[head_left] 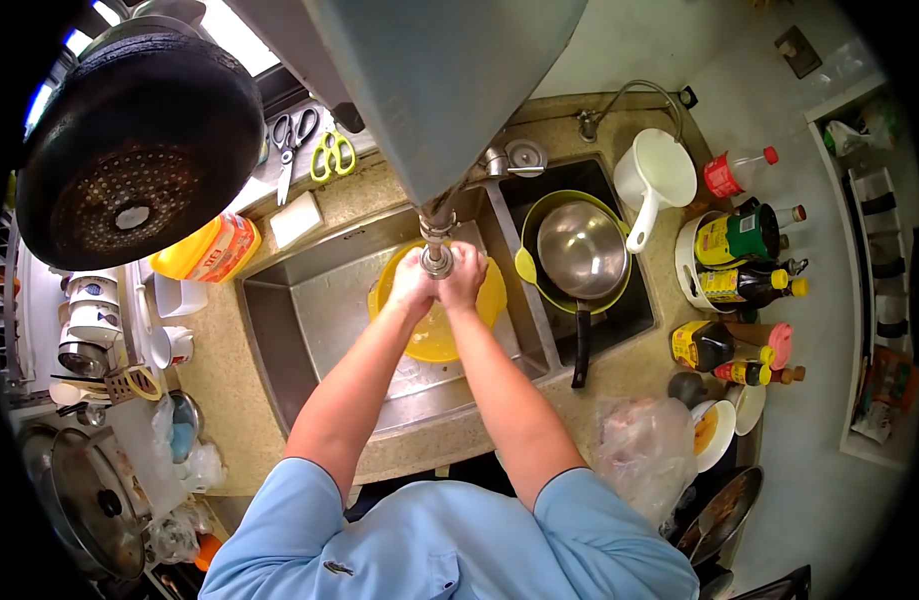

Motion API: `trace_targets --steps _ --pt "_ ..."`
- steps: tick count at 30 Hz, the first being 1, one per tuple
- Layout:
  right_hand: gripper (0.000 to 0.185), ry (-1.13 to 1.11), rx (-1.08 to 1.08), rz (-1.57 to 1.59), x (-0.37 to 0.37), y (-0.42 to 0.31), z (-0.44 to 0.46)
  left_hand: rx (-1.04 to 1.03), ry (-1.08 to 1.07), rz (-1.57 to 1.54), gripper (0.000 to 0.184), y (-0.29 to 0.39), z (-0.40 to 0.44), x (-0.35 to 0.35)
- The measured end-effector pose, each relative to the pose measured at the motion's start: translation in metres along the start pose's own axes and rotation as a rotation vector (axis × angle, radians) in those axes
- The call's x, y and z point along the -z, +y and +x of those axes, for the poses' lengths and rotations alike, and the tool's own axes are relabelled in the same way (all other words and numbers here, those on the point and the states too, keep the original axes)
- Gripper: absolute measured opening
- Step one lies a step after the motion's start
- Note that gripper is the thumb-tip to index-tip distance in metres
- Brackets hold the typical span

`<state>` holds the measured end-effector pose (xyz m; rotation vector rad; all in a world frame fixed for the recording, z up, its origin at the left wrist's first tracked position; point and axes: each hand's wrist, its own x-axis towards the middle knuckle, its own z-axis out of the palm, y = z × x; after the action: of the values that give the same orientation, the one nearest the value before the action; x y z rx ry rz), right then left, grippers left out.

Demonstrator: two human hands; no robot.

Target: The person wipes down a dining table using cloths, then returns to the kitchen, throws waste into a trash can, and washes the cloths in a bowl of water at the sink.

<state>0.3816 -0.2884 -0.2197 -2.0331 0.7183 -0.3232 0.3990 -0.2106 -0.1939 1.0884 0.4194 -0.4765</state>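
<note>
Both hands meet under the faucet [436, 262], above a yellow basin [434, 345] standing in the left sink bowl. My left hand [412, 284] is closed in against the other, its fingers mostly behind the spout. My right hand [465, 276] has curled fingers and presses close beside it. Whatever lies between them, if anything, is hidden by the faucet head and the hands themselves.
The right sink bowl holds a green colander [539, 285] and a steel pan [582, 250]. Sauce bottles [749, 285] and a white dipper [659, 170] line the right. Scissors [289, 150] lie behind the sink. A dark wok [139, 150] hangs at upper left.
</note>
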Motion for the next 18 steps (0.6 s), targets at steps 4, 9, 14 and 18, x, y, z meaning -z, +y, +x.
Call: trace_targets --steps 4,9,14,18 --pt "0.03 -0.785 -0.703 1.24 0.008 0.013 0.02 0.047 -0.115 -0.197 0.011 0.004 0.001 0.007" --pt "0.03 -0.204 0.075 0.539 0.012 0.009 -0.032 0.294 -0.026 -0.299 0.022 0.004 -0.002 0.008" --pt "0.034 -0.196 0.681 0.013 0.039 -0.015 -0.035 0.301 -0.596 -0.582 0.016 -0.049 0.036 0.044" --pt "0.039 -0.342 0.331 0.005 0.005 0.015 -0.014 0.274 -0.448 -0.528 0.015 -0.042 0.024 0.029"
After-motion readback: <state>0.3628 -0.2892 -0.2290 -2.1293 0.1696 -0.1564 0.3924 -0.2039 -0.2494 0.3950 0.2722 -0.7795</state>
